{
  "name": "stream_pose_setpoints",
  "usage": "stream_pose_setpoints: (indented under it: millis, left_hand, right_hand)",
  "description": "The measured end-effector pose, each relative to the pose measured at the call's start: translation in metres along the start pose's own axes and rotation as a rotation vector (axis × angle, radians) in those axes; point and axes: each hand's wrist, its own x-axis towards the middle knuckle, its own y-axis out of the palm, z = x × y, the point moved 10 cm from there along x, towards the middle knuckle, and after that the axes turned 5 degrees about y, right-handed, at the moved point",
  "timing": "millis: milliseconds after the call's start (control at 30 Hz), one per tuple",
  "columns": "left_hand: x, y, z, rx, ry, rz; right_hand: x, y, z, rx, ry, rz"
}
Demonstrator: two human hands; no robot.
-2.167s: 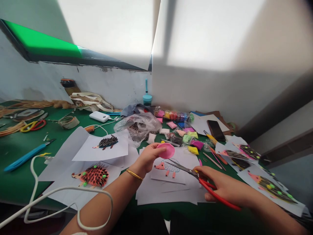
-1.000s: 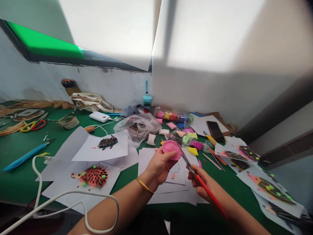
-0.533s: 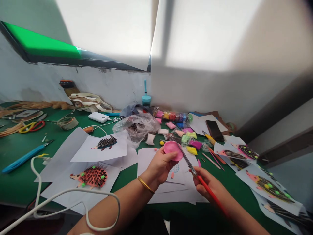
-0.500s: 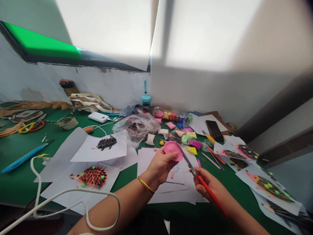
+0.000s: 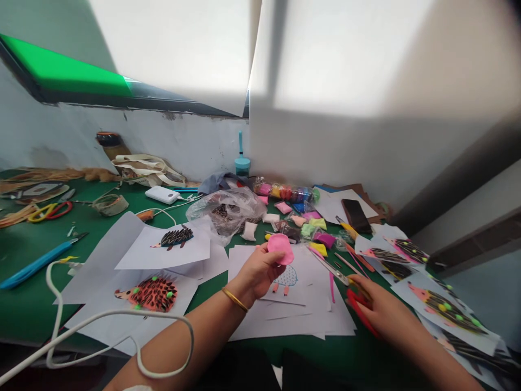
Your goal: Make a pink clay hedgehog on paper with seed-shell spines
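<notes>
A flat pink piece of modelling clay (image 5: 280, 248) is pinched between the thumb and fingers of my left hand (image 5: 264, 271), above white paper. My right hand (image 5: 366, 298) is closed around the red handles of a pair of scissors (image 5: 336, 274), whose blades point up and left, apart from the clay. A thin pink strip (image 5: 315, 253) shows at the blade tips. Another pink strip (image 5: 332, 287) lies on the paper below them. Under my left hand is a drawing (image 5: 287, 276) with a blue dotted body and pink feet, partly covered by the hand.
Several small clay packets (image 5: 317, 222) lie behind my hands, with a plastic bag (image 5: 223, 209) to their left. Finished hedgehog pictures lie on the left (image 5: 150, 293) and right (image 5: 443, 309). A white cable (image 5: 122, 315) loops across the left front. A phone (image 5: 356, 216) rests at the back right.
The scissors have moved right and down, away from the clay. My left hand has shifted slightly left with the clay, and more of the drawing beneath shows.
</notes>
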Motion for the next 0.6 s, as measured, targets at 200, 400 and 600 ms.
stream_pose_setpoints:
  millis: [200, 400, 600]
  left_hand:
    - [0.005, -0.018, -0.006, 0.206, -0.042, 0.085]
    - [0.011, -0.027, -0.011, 0.460, -0.018, 0.168]
    - [0.008, -0.011, -0.014, 0.755, 0.085, 0.360]
  right_hand:
    - [0.014, 0.001, -0.033, -0.311, -0.147, -0.059]
    - [0.017, -0.013, -0.024, -0.518, -0.116, -0.042]
    - [0.005, -0.027, 0.082, -0.127, -0.274, -0.054]
